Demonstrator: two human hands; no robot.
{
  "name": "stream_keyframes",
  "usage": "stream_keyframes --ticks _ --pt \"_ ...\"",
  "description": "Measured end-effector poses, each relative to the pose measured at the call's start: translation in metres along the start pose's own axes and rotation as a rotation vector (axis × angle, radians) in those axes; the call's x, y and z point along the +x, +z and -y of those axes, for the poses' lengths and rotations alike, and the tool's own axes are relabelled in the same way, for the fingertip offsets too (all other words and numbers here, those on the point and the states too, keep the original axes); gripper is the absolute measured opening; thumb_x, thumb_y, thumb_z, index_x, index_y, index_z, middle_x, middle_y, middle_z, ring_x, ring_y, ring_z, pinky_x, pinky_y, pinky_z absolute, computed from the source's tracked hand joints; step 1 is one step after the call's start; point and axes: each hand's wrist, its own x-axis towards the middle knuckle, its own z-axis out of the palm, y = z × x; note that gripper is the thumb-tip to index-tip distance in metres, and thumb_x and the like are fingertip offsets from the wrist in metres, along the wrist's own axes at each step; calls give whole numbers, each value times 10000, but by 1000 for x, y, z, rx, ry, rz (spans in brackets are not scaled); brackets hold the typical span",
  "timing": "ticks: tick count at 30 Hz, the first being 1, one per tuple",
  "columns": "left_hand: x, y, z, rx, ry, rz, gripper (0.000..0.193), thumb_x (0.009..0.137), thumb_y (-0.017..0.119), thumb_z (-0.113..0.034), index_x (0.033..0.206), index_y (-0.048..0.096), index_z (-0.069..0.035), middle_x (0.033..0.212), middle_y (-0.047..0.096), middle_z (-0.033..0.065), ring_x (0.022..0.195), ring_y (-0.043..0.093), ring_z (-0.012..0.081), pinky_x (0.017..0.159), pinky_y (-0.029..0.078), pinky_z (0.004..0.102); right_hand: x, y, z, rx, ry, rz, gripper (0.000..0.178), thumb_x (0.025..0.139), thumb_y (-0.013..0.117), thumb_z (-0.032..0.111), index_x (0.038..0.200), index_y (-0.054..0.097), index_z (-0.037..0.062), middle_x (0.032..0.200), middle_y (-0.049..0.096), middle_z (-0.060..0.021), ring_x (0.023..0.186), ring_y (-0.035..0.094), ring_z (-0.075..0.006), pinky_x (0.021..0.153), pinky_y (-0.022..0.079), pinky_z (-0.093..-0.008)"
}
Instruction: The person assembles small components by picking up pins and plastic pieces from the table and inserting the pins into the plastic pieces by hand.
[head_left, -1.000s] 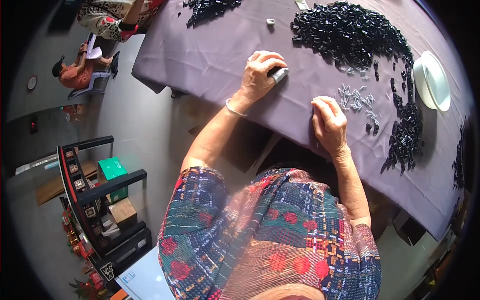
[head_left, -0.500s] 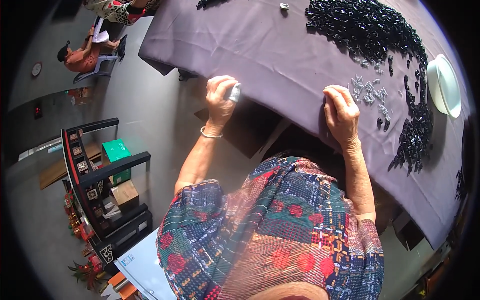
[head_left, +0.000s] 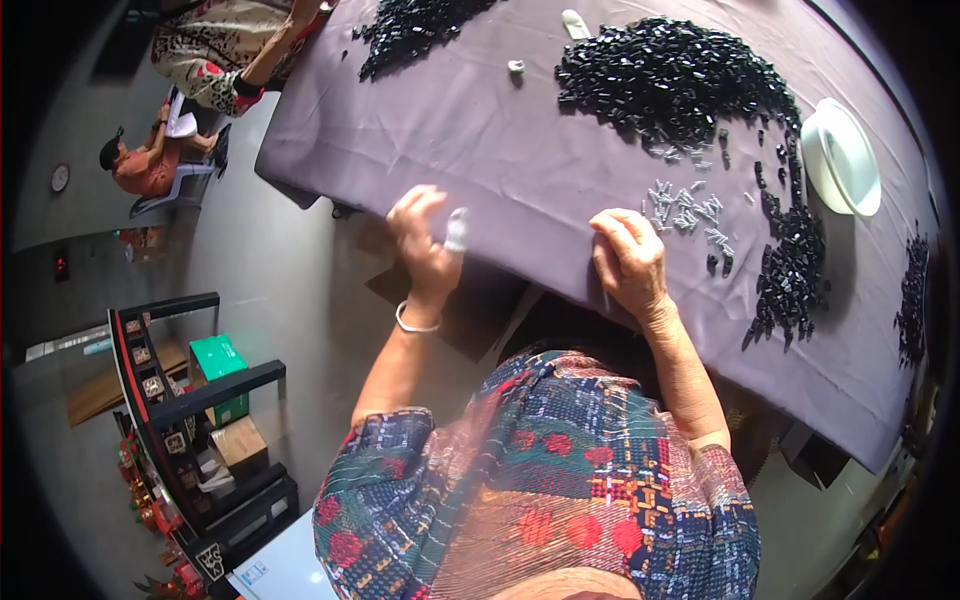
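Observation:
My left hand (head_left: 428, 245) is raised off the left front edge of the purple-grey tablecloth (head_left: 480, 150), a white bracelet at its wrist. Motion smears its fingers, and a whitish wrap (head_left: 457, 230) covers what looks like its thumb. Over the cloth's front edge, my right hand (head_left: 632, 258) has thumb and fingertips pressed together; anything between them is too small to make out. Just beyond it lies a scatter of small clear pin-like pieces (head_left: 683, 207). Small black plastic parts (head_left: 680, 85) form a large heap farther back, trailing down the right side to a smaller heap (head_left: 788, 285).
A pale green basin (head_left: 838, 160) stands at the right. Another black heap (head_left: 415, 30) lies far left, near a second person's arm (head_left: 275, 50). A small white object (head_left: 515, 67) sits between heaps. Someone sits on a chair (head_left: 178, 187) beyond; a dark wooden bench (head_left: 190, 400) stands left.
The view has shifted, so the table and its heaps appear lower and farther left. My left hand's fingers have blurred and drawn away from the whitish wrap. My right hand stays pinched.

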Motion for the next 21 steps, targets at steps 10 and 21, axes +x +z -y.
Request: stream_keyframes --ticks 10,21 --pt "83 143 -67 -69 428 475 604 888 539 -380 1352 395 -21 1436 337 155 1350 267 327 1088 219 439 -18 -53 -3 -182 35 -49 276 681 632 -36 951 617 17 921 619 -125 851 589 -301 777 467 -384" --pt "79 166 -99 -103 490 686 713 876 525 -466 1425 300 -71 1505 230 119 1403 166 299 1126 142 448 -33 -120 -36 -445 113 -322 250 715 594 -104 943 614 -2 912 611 -138 849 595 -282 750 498 -358"
